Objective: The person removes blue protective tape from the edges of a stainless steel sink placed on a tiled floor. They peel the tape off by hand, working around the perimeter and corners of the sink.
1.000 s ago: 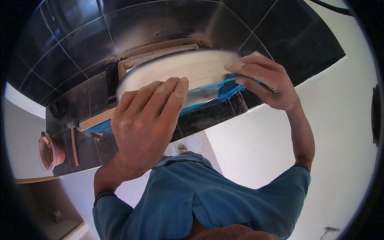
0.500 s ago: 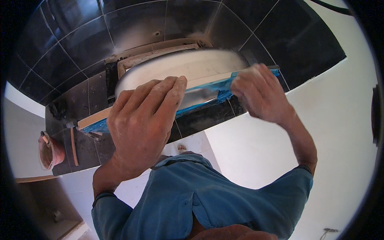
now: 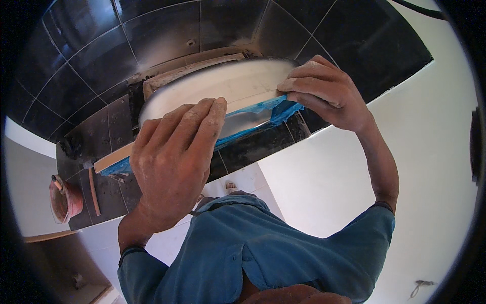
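Head view, from the left: a pinkish-red bucket [image 3: 75,198] stands at the end of the dark tiled countertop [image 3: 255,147], and beside it lies a hammer-like tool [image 3: 94,192] with a reddish handle. Both sit where they were half a second ago, though the whole scene has slid slightly leftward as the viewpoint shifts. Next comes a tan strip [image 3: 112,158] along the near edge of a pale, round-edged panel [image 3: 238,83], with blue plastic film [image 3: 287,111] hanging beneath that edge. The panel is above the countertop, before the black tiled wall [image 3: 162,30].

The left hand [image 3: 174,159] lies over the near edge, fingers close together and slightly bent, in much the same pose as before. Its thumb is hidden, so I cannot tell how firmly it holds the panel.

Farther right, the film gathers in a crumpled bunch, a shiny surface showing beside it. The right hand [image 3: 326,93] has changed most: a blurred, balled fist farther right and lower in the earlier frame, it is now sharp, fingers arched, with thumb and fingertips nearly together at the panel's edge beside the film. Whether they grip film, panel or both, I cannot tell. The dark end and blue scrap formerly visible beyond that fist no longer show.
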Motion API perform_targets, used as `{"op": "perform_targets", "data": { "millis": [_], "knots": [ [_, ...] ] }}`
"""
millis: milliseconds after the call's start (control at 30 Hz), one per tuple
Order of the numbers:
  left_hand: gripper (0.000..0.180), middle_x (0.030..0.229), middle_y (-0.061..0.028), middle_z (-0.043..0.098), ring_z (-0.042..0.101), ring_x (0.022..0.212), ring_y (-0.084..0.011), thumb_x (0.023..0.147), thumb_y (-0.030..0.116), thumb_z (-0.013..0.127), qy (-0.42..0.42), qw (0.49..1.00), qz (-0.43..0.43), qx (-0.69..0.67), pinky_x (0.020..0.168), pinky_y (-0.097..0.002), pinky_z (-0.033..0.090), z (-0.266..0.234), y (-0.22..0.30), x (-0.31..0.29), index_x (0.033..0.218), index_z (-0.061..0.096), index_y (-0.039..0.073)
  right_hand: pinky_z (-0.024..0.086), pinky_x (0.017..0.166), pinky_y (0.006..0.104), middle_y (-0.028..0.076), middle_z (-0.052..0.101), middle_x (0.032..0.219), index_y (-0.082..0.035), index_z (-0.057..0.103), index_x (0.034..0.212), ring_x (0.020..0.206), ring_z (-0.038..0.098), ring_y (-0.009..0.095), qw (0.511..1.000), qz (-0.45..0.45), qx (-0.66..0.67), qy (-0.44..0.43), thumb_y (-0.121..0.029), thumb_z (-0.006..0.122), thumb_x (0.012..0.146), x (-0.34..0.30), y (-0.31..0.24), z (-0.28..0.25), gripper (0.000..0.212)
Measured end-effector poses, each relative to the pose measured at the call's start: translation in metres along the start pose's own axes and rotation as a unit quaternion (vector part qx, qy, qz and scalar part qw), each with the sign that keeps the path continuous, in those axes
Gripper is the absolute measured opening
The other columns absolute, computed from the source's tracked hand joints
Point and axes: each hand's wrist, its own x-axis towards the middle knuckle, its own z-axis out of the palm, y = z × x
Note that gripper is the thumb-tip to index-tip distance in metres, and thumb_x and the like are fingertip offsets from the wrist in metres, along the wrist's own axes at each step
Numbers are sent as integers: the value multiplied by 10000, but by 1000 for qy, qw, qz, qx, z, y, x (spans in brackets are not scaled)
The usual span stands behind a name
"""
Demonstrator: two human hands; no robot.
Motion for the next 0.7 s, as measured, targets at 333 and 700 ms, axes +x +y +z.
{"op": "perform_targets", "data": {
  "millis": [333, 700],
  "knots": [
    [409, 1163, -77, 791, 754, 1091, -222, 867, 84, 783, 6, 1000, -12, -4, 875, -374, 567, 0, -5, -1, 1272, 738, 101, 583, 848, 423, 74, 649, 1072, -84, 686, 1078, 980, 670, 227, 989, 7, -145, 25, -152, 764, 893, -6, -29, 2, 213],
    [392, 1179, -77, 785, 753, 1092, -221, 867, 70, 774, -9, 1000, -1, -4, 871, -372, 561, -3, 0, 1, 1256, 743, 98, 550, 845, 396, 121, 698, 1182, -55, 729, 1233, 1033, 672, 247, 991, 112, -12, 72, -114, 769, 914, -27, -17, -6, 327]
  ]
}}
